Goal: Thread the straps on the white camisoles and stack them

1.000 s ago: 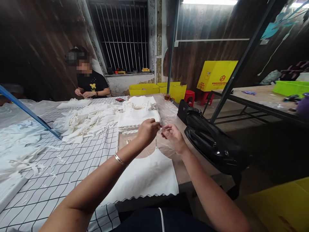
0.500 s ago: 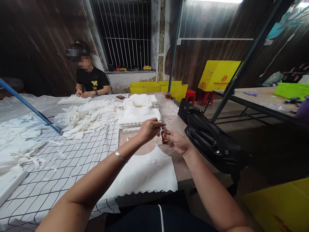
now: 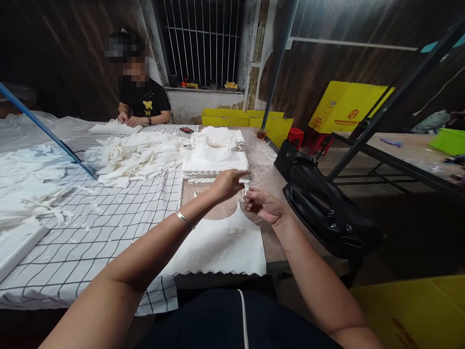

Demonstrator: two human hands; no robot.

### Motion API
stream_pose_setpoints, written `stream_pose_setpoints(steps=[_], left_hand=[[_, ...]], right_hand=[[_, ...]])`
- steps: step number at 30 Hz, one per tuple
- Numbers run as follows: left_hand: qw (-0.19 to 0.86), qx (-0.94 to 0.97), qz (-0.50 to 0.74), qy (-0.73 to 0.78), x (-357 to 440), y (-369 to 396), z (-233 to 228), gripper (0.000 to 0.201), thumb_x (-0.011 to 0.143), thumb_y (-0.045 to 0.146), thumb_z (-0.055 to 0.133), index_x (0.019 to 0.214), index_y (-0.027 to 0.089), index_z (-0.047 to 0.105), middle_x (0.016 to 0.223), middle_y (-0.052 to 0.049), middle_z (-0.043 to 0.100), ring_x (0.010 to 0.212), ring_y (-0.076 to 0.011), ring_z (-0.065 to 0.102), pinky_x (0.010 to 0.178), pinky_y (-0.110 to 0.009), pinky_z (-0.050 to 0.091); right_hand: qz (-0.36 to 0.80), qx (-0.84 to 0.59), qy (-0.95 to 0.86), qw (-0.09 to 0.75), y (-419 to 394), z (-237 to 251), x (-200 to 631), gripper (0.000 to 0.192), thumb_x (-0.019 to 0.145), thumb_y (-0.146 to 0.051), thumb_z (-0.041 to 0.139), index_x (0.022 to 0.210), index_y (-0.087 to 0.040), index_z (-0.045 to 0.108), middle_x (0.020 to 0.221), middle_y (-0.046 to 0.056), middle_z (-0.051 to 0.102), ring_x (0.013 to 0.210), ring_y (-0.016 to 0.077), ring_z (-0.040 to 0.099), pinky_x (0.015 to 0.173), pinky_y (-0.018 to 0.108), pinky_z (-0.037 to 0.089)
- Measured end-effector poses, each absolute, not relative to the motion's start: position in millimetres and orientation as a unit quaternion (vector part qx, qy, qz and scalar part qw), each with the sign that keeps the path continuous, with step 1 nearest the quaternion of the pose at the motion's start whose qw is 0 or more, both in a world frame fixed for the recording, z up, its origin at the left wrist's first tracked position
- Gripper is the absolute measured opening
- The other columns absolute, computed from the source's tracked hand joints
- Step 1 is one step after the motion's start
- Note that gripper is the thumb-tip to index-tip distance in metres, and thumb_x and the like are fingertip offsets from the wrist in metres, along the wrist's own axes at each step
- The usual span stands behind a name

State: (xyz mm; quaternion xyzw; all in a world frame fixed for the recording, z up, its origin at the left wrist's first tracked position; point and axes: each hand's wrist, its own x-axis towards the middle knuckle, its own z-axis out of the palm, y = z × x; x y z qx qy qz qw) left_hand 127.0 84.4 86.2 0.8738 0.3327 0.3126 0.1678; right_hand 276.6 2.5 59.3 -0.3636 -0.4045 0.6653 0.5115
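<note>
A white garment [image 3: 225, 245] with a wavy hem lies flat in front of me, its strap [image 3: 239, 206] raised toward my hands. My left hand [image 3: 229, 184], with a silver bracelet at the wrist, is closed at the strap's upper end. Just right of it, my right hand [image 3: 264, 205] pinches the same strap between thumb and fingers. The exact grip of the left fingertips is partly hidden. Beyond my hands sits a neat stack of folded white garments [image 3: 216, 161].
A loose heap of white garments [image 3: 134, 155] covers the checked cloth [image 3: 145, 208] to the left. Black bags [image 3: 323, 203] line the right table edge. Across the table a person [image 3: 143, 102] handles white fabric. A blue pole [image 3: 43, 127] slants at left; a glass [image 3: 261, 134] stands at the far edge.
The view has tilted down and turned slightly left, so the scene sits higher and further right. My hands have drawn a little apart at the strap, the left fingers shifting upward.
</note>
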Motion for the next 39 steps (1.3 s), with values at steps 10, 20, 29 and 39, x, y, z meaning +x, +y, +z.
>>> stream_pose_setpoints(steps=[10, 20, 29, 39], left_hand=[[0.22, 0.854, 0.116, 0.457, 72.3, 3.3, 1.0, 0.024, 0.077, 0.034, 0.076, 0.093, 0.019, 0.068, 0.099, -0.008, 0.066, 0.1, -0.0297, 0.056, 0.083, -0.041, 0.037], [0.283, 0.83, 0.146, 0.458, 86.7, -4.7, -6.5, 0.01, 0.081, 0.029, 0.073, 0.083, 0.019, 0.072, 0.09, -0.006, 0.068, 0.1, -0.0284, 0.053, 0.084, -0.042, 0.028], [0.336, 0.798, 0.197, 0.46, 86.8, -8.5, -14.9, 0.019, 0.081, 0.03, 0.073, 0.067, 0.018, 0.068, 0.081, -0.002, 0.067, 0.095, -0.0237, 0.052, 0.086, -0.042, 0.024], [0.35, 0.787, 0.202, 0.466, 86.8, -7.6, -16.2, 0.025, 0.079, 0.025, 0.072, 0.058, 0.016, 0.063, 0.071, -0.001, 0.064, 0.09, -0.0226, 0.052, 0.085, -0.041, 0.024]], right_hand=[[0.609, -0.487, -0.315, 0.541, -5.8, 26.7, 293.2, 0.043, 0.048, -0.032, 0.093, 0.07, -0.017, 0.06, 0.064, -0.002, 0.058, 0.054, 0.0077, 0.047, 0.046, 0.017, 0.037], [0.638, -0.516, -0.373, 0.432, -8.1, 13.4, 272.9, 0.042, 0.051, -0.038, 0.089, 0.073, -0.015, 0.061, 0.066, -0.001, 0.058, 0.053, 0.0076, 0.044, 0.045, 0.018, 0.03], [0.591, -0.51, -0.516, 0.352, -22.6, 0.7, 264.0, 0.042, 0.065, -0.052, 0.08, 0.078, -0.017, 0.062, 0.076, 0.0, 0.06, 0.067, 0.0148, 0.053, 0.059, 0.024, 0.04], [0.539, -0.502, -0.587, 0.336, -25.4, 3.4, 255.9, 0.038, 0.069, -0.052, 0.073, 0.069, -0.019, 0.055, 0.066, -0.002, 0.051, 0.06, 0.0125, 0.043, 0.054, 0.023, 0.032]])
